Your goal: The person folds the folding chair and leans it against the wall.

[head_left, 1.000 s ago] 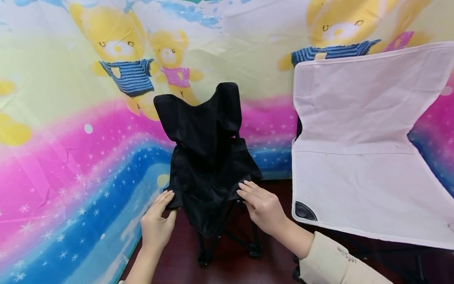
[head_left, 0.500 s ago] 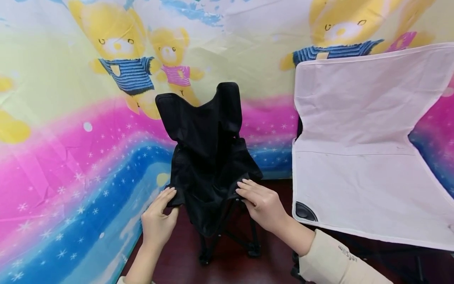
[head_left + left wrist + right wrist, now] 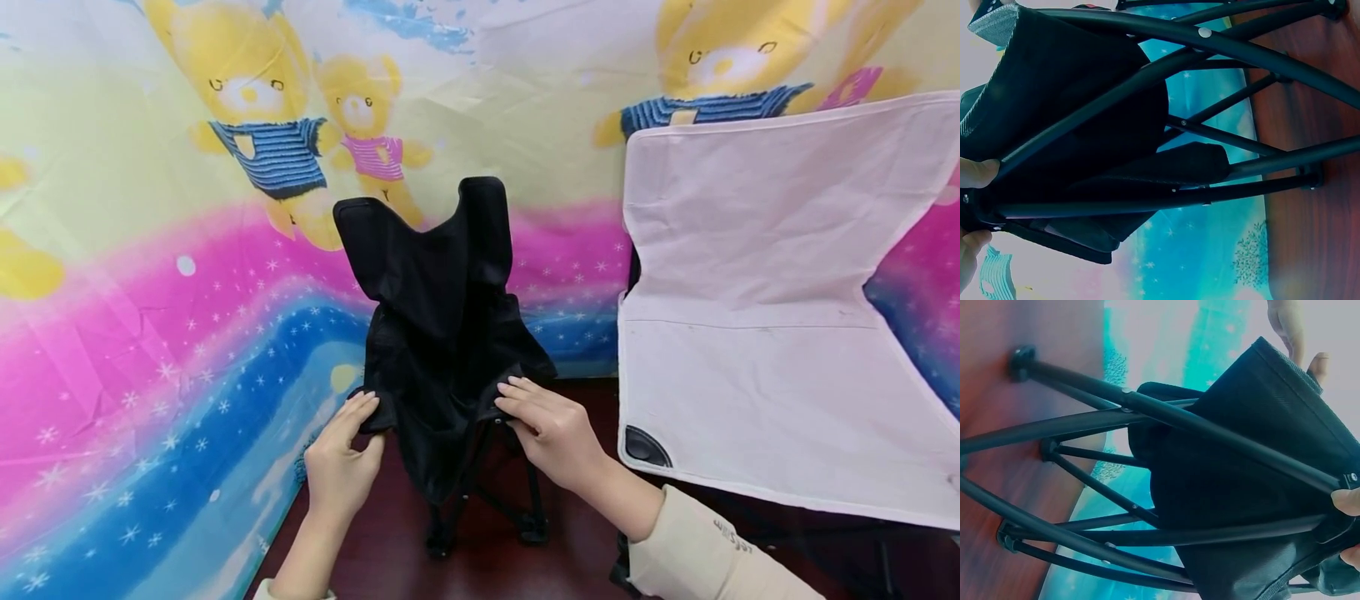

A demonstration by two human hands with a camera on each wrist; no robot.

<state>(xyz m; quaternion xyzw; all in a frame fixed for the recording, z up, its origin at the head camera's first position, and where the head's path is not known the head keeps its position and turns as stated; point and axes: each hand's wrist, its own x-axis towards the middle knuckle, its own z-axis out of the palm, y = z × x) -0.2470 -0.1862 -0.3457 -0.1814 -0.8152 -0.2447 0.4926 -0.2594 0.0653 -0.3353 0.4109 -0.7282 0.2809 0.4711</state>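
A black folding chair (image 3: 427, 275) stands half folded on the floor in the head view, its seat cloth sagging in the middle. My left hand (image 3: 343, 462) grips the front left corner of the seat, thumb below and fingers over the top. At the front right corner, my right hand (image 3: 553, 429) holds on in the same way. Thin black crossed legs (image 3: 1254, 56) run down to the floor in the left wrist view. The right wrist view has the underside of the seat cloth (image 3: 1229, 469), with crossed tubes around it.
A larger chair with white cloth (image 3: 750, 250) stands close on the right, a black patch on its front corner. Behind and to the left hangs a printed bear curtain (image 3: 187, 208). The floor (image 3: 375, 542) is dark red-brown.
My left hand has shifted slightly right and my right hand slightly left, each with its seat corner. The chair is a little narrower, and its front left foot has moved slightly right.
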